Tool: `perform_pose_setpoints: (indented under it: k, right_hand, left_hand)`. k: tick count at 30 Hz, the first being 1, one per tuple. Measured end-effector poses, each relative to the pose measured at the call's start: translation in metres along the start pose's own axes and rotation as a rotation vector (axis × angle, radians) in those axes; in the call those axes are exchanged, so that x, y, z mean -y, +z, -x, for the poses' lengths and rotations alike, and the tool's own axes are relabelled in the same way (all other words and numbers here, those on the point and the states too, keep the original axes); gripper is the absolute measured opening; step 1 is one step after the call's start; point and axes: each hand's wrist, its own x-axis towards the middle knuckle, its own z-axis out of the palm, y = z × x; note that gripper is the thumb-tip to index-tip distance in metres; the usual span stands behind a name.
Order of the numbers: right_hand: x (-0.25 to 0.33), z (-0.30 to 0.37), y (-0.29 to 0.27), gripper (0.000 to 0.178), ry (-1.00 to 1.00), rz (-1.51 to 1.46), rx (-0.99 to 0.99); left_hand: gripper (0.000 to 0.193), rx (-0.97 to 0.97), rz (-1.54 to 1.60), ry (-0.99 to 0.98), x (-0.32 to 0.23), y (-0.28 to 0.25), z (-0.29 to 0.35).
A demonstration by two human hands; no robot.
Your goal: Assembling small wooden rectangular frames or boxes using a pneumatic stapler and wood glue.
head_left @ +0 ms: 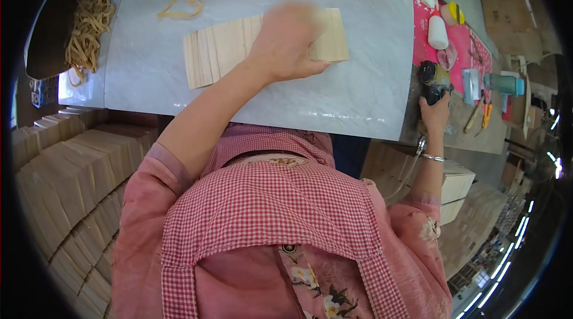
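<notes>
My left hand [287, 41] reaches across a row of pale wooden boards [222, 50] on the grey marbled tabletop [256, 104]. Its thumb lies at the boards' near edge, while the fingers, smeared by motion, are over the far side. At the right, beyond the tabletop's edge, my right hand [436, 111] is closed round an air nail gun [437, 77] with a black and brownish-yellow body. A hose fitting [421, 142] leads off the tool near my wrist.
A yellowish band [180, 2] lies in a heart-like loop at the far left. Beside it, a dark container [51, 26] holds tangled bands [89, 29]. A white bottle [437, 32], tape roll [455, 13] and orange-handled tool [486, 117] lie right. Stacked boards [71, 170] stand at lower left.
</notes>
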Motion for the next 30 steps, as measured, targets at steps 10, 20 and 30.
perform_pose_setpoints:
  k: [10, 20, 30]
  right_hand:
    - [0.097, 0.033, -0.107, 0.032, 0.157, -0.418, 0.295]
    - [0.207, 0.093, -0.147, 0.019, -0.001, -0.64, 0.494]
    - [0.218, 0.091, -0.145, 0.021, -0.024, -0.595, 0.528]
  left_hand:
    - [0.045, -0.068, -0.019, -0.006, 0.003, 0.004, 0.006]
    - [0.043, -0.066, 0.002, -0.018, 0.001, 0.006, 0.003]
    - [0.039, -0.084, 0.02, -0.012, 0.001, 0.005, 0.003]
